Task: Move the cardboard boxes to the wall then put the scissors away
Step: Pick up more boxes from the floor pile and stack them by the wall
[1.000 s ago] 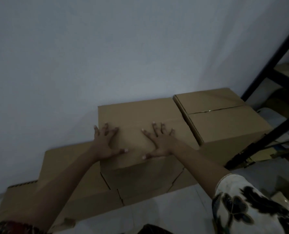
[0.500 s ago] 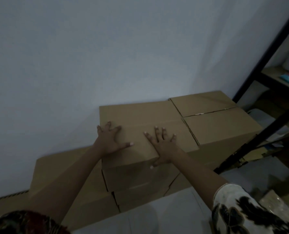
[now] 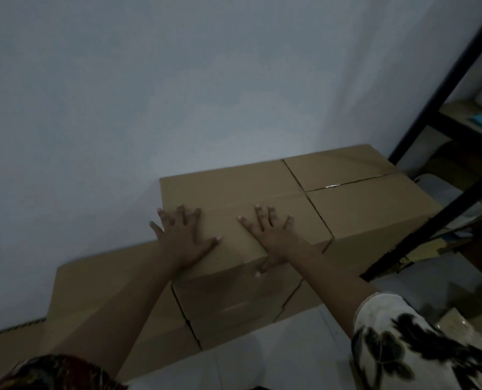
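Cardboard, brown and plain, lies under both your palms. The large brown cardboard box in the middle of the row takes your left hand and your right hand, each flat on the lid with fingers spread wide and gripping nothing. Your right thumb drops over the front edge.

The box's back edge looks to meet the pale grey wall, though the dim light hides whether a gap is left. I judge this the seating push, so drive forward through the heels of your palms rather than downward, since the lid may bow along its centre seam. Press evenly on both sides so the box goes in square.

On the right, the second brown cardboard box, with its taped lid, stands touching the first, so there is no slack that way. On the left, the low flat brown cardboard box sits beneath your forearm and leaves open room above it. The black metal shelf frame crowds the far right. Behind you the white tiled floor offers space to step back. The scissors are nowhere in view.
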A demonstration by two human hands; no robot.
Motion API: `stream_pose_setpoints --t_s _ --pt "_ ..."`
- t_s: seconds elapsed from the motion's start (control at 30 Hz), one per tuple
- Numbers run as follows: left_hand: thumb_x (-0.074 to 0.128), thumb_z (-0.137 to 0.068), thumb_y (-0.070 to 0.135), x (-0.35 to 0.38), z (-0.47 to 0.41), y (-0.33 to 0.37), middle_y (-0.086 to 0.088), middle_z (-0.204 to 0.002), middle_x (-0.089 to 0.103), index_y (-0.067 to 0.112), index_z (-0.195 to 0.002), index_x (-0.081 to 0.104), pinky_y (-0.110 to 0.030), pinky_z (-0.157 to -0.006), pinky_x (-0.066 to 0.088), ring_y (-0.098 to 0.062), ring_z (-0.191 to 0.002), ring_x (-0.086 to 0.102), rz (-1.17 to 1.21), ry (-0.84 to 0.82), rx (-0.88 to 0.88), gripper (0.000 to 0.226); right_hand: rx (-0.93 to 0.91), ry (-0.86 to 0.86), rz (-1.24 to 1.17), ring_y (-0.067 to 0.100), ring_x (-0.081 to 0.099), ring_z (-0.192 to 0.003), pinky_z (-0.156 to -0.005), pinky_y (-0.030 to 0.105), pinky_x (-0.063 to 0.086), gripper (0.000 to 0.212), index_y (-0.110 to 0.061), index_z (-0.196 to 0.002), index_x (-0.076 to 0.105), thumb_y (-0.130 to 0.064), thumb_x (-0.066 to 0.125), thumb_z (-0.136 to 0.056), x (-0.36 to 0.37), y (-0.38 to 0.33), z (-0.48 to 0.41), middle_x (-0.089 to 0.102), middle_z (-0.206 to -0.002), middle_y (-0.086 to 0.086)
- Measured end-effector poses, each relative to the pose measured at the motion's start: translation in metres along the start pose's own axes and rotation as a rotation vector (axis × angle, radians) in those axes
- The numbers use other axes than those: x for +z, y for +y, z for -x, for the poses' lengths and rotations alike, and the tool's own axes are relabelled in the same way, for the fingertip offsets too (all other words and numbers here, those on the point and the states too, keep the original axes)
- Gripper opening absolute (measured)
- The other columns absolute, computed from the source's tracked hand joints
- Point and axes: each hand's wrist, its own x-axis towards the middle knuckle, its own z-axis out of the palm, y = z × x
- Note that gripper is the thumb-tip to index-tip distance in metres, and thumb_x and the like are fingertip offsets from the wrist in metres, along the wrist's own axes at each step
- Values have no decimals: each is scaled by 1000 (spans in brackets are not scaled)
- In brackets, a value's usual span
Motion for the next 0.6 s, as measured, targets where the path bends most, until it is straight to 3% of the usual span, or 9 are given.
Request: stream_pose_setpoints --t_s 0.1,0.23,0.33,0.47,0.6 --pt "9 -64 94 -1 -2 11 -11 -162 7 29 -154 11 -71 -106 -10 -45 -145 -3 -105 45 -3 111 12 14 2 47 -23 -142 -101 80 9 145 -41 -146 -28 -66 81 -54 1 -2 -1 -36 -154 15" --pt "23 -83 80 3 3 44 -16 -161 2 17 -154 6 -66 -112 5 -45 -145 -1 -74 23 32 97 30 30 -23 42 -24 -144 -103 77 7 143 -44 -146 -26 -63 83 -54 4 -4 4 -35 -155 10" --pt "32 -91 67 2 5 66 -16 -161 2 20 -155 8 -63 -114 7 -45 -145 -1 -49 -7 83 83 19 19 -37 35 -21 -146 -108 72 8 136 -43 -149 -21 -56 82 -61 3 6 12 -32 -158 3" --pt "44 -92 56 0 2 96 -12 -161 8 24 -154 13 -58 -114 15 -40 -146 8 -23 -21 191 76 125 96 -83 31 0 -150 -109 68 13 110 -37 -154 -5 -50 72 -77 7 25 38 -10 -164 -1" --pt "51 -90 47 11 8 148 -11 -158 20 22 -151 25 -51 -114 18 -34 -145 16 93 47 396 71 257 283 -229 26 24 -144 -113 53 16 73 -23 -155 15 -35 54 -94 22 39 87 16 -161 5"
